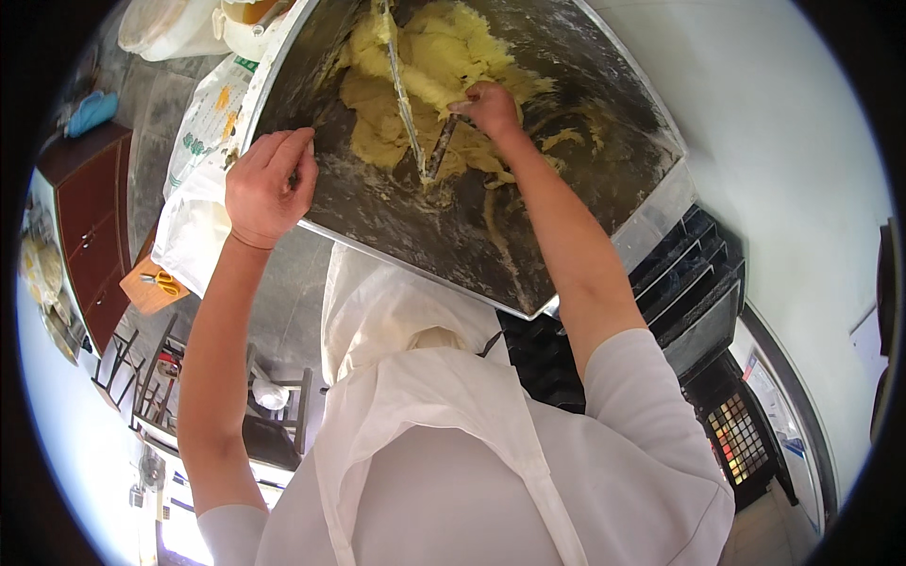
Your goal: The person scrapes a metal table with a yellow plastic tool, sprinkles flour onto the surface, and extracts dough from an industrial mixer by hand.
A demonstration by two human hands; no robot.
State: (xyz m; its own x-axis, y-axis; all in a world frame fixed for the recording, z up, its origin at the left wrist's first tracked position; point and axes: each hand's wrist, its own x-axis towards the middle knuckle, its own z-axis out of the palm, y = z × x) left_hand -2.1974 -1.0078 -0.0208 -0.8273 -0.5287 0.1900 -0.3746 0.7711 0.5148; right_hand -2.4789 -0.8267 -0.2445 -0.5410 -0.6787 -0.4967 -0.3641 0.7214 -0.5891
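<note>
Yellow dough (453,49) lies in a large metal mixer trough (439,244), with smears of it on the walls. A dough-coated metal mixing bar (401,85) slants down through the dough. At its lower end it meets a shorter dark bar (443,145). My right hand (490,110) reaches into the trough, fingers closed around the upper end of this dark bar, against the dough. At the trough's left corner my left hand (272,180) is curled over the rim, hiding that corner; it holds no tool.
White printed sacks (202,141) stand left of the trough, near white tubs (170,28). Yellow-handled scissors (163,281) lie on a wooden surface (145,301). A dark red cabinet (92,226) is farther left. Stacked black crates (690,276) stand at right, by the wall (764,141).
</note>
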